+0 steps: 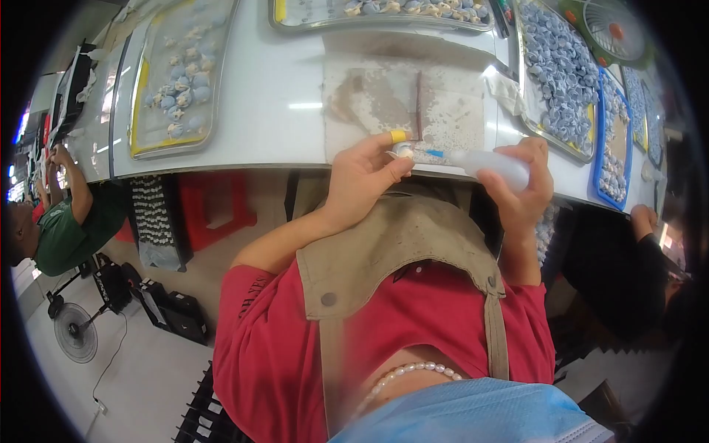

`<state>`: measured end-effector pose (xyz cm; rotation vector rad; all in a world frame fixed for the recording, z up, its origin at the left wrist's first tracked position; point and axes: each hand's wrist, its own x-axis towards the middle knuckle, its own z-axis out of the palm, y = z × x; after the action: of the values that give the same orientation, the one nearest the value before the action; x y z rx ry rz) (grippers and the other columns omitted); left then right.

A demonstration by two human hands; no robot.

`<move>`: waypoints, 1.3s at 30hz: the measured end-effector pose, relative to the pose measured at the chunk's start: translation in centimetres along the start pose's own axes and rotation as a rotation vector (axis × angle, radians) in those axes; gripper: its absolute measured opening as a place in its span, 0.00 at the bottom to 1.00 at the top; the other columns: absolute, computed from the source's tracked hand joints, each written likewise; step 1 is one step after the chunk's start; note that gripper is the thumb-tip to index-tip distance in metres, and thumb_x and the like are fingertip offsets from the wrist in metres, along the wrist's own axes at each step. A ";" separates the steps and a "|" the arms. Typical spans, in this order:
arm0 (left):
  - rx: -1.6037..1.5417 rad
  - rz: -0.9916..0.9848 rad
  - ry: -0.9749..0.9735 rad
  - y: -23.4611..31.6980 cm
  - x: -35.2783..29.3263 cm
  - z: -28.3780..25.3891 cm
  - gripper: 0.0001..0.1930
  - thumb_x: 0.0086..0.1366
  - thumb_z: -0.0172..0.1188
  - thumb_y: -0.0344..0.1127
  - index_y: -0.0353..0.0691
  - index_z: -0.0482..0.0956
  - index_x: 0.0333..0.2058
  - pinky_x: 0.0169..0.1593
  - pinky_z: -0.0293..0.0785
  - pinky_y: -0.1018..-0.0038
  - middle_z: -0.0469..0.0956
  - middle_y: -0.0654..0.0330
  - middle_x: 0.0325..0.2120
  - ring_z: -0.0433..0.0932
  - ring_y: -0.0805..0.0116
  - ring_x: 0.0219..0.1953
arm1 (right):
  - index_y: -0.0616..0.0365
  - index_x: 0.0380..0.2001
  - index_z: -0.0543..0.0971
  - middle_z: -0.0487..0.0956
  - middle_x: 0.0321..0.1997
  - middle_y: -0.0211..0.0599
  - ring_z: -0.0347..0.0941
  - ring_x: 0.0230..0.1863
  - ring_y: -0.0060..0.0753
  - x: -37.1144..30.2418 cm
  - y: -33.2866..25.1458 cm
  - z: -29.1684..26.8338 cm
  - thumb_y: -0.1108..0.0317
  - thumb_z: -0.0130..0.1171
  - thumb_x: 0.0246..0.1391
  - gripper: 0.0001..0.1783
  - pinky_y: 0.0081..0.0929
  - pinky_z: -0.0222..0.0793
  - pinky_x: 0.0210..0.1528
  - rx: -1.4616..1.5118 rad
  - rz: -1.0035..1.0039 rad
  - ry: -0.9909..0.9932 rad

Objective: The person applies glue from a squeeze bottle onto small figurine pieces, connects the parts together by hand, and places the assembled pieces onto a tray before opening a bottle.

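My left hand (pixel 356 176), with a yellow band round one fingertip, pinches a small pale piece (pixel 404 150) at the table's near edge. The piece looks cream and whitish; its exact kind is too small to make out. My right hand (pixel 533 181) is wrapped round a translucent white squeeze bottle (pixel 496 167) held on its side. From the bottle a thin blue needle tip (pixel 434 153) points left toward the piece, close to it; whether they touch I cannot tell. Beyond my hands lies a stained, glue-spotted sheet (pixel 454 103) with a thin dark red stick (pixel 419 96) on it.
Trays of small blue-and-cream pieces stand at the left (pixel 140 111) and far side (pixel 325 26). At right are a tray heaped with grey-blue pieces (pixel 557 70), a blue tray (pixel 597 166) and a small fan (pixel 615 31). Co-workers sit at left (pixel 85 214) and right (pixel 613 273).
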<state>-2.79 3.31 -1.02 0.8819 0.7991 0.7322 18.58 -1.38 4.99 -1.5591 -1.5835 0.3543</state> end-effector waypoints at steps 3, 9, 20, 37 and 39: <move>0.017 -0.004 -0.018 0.2 -0.1 -0.1 0.19 0.59 0.57 0.27 0.31 0.68 0.49 0.36 0.71 0.83 0.76 0.58 0.39 0.74 0.77 0.33 | 0.59 0.22 0.75 0.69 0.21 0.33 0.62 0.28 0.34 0.3 -0.9 0.1 0.69 0.71 0.27 0.17 0.26 0.59 0.31 -0.090 -0.077 -0.021; 0.036 -0.014 -0.013 0.3 -0.2 -0.5 0.18 0.58 0.57 0.27 0.31 0.69 0.48 0.36 0.72 0.83 0.76 0.58 0.34 0.74 0.77 0.32 | 0.60 0.22 0.74 0.69 0.21 0.33 0.62 0.28 0.34 0.9 -1.9 1.0 0.67 0.72 0.27 0.17 0.26 0.59 0.30 -0.148 -0.114 -0.065; -0.050 -0.039 -0.014 0.6 -0.4 -0.3 0.19 0.59 0.56 0.27 0.31 0.68 0.49 0.37 0.72 0.82 0.76 0.56 0.34 0.76 0.74 0.33 | 0.58 0.21 0.75 0.71 0.21 0.32 0.63 0.27 0.35 0.8 -1.4 0.9 0.69 0.72 0.26 0.16 0.27 0.60 0.30 -0.140 -0.101 -0.039; -0.174 -0.096 0.019 0.8 -0.3 -0.1 0.18 0.59 0.54 0.27 0.32 0.67 0.49 0.35 0.73 0.82 0.75 0.53 0.40 0.77 0.69 0.35 | 0.59 0.22 0.75 0.71 0.21 0.32 0.64 0.28 0.33 0.8 -0.8 0.6 0.69 0.70 0.30 0.14 0.26 0.60 0.31 -0.083 -0.055 -0.054; -0.183 -0.110 0.028 0.9 -0.3 -0.3 0.18 0.59 0.54 0.27 0.32 0.67 0.49 0.36 0.73 0.82 0.75 0.52 0.40 0.77 0.69 0.35 | 0.60 0.23 0.75 0.72 0.22 0.33 0.65 0.28 0.33 0.8 0.0 1.2 0.69 0.69 0.32 0.14 0.26 0.61 0.32 -0.017 0.015 -0.004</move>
<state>-3.37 3.57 -0.30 0.6599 0.7862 0.7100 17.87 -0.26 4.59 -1.5847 -1.5824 0.3531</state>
